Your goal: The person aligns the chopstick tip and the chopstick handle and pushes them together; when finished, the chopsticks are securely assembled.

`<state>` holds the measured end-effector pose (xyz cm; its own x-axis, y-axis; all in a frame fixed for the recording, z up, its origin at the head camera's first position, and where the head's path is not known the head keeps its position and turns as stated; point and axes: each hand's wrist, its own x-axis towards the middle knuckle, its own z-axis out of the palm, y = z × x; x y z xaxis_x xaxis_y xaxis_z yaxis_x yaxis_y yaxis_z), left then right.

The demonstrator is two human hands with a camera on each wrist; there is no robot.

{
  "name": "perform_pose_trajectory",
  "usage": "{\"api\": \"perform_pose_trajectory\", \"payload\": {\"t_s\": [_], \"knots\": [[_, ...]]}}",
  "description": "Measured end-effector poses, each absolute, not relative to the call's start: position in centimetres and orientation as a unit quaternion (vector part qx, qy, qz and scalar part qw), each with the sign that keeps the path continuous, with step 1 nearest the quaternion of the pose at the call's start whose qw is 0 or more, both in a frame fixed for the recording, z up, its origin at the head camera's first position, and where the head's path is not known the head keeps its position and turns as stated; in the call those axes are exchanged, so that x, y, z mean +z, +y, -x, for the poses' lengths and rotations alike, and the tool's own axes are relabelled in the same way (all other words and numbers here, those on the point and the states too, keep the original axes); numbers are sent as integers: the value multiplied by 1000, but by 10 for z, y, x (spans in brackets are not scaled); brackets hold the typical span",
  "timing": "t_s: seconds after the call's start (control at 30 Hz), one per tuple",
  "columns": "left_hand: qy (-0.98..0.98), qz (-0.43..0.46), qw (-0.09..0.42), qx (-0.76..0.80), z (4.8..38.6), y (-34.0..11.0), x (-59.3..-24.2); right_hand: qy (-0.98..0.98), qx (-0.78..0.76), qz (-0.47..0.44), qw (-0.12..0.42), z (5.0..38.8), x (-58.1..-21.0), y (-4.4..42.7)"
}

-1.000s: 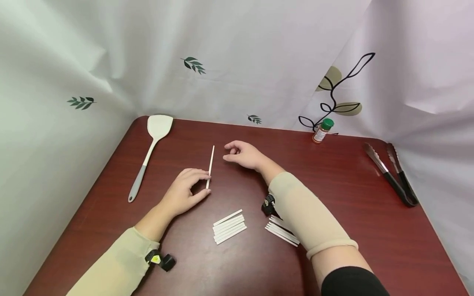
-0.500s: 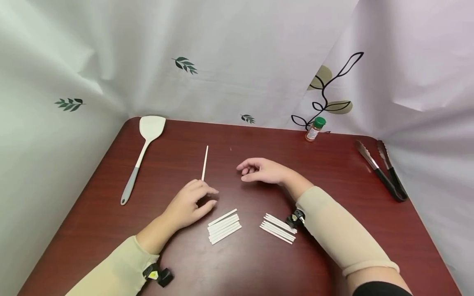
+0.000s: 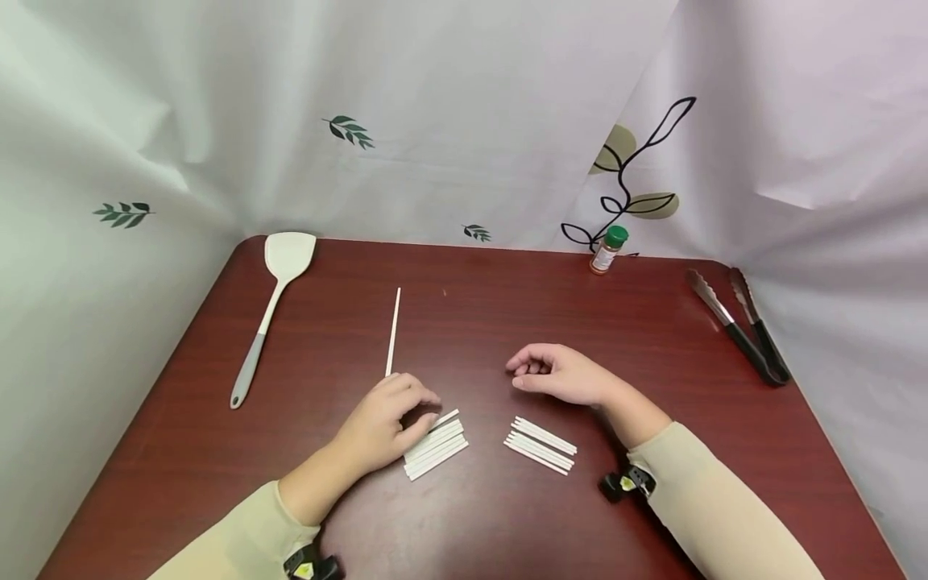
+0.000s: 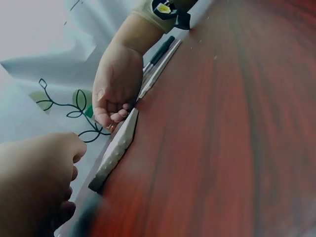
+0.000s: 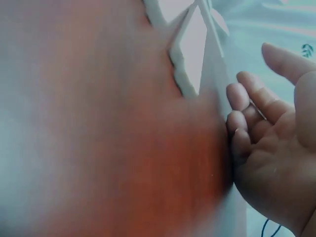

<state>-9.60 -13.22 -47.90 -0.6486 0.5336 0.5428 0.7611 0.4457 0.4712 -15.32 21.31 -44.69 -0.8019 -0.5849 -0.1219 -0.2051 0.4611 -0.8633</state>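
A lone white stick lies just past the left hand, whose fingers are apart, gripping nothing; its thumb partly hides one stick bundle. Then another bundle, with the right hand just beyond, loosely curled, holding zilch.

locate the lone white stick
In the head view, the lone white stick lies left of centre, right of the spatula, just beyond the left hand.

- Plain white sticks; reddish-brown, wood-grained table.
- Spatula, cream to my eye, with grey handle.
- Black-and-silver tongs; green-capped jar.
- Beige sleeves.
- White sheeting printed with green sprigs and black-outlined olive leaves.
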Motion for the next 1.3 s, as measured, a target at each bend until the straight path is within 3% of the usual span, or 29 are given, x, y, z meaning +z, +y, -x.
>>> {"api": "perform_pose_trajectory", "payload": {"t_s": [0.13, 0.4, 0.57, 1.03, 1.3], "knots": [[-844, 371, 160, -353, 91, -131, -483, 843, -451, 237, 174, 136, -452, 221], [-867, 340, 144, -334, 87, -128, -484, 864, -436, 253, -5, 99, -471, 229], [-871, 340, 137, -328, 86, -125, -485, 867, -421, 255, -78, 77, -477, 224], [-873, 337, 130, -327, 82, -124, -484, 883, -372, 252, -135, 63, -486, 212], [-877, 332, 123, -326, 82, -124, -482, 880, -361, 282, -125, 65, -484, 211]]}}
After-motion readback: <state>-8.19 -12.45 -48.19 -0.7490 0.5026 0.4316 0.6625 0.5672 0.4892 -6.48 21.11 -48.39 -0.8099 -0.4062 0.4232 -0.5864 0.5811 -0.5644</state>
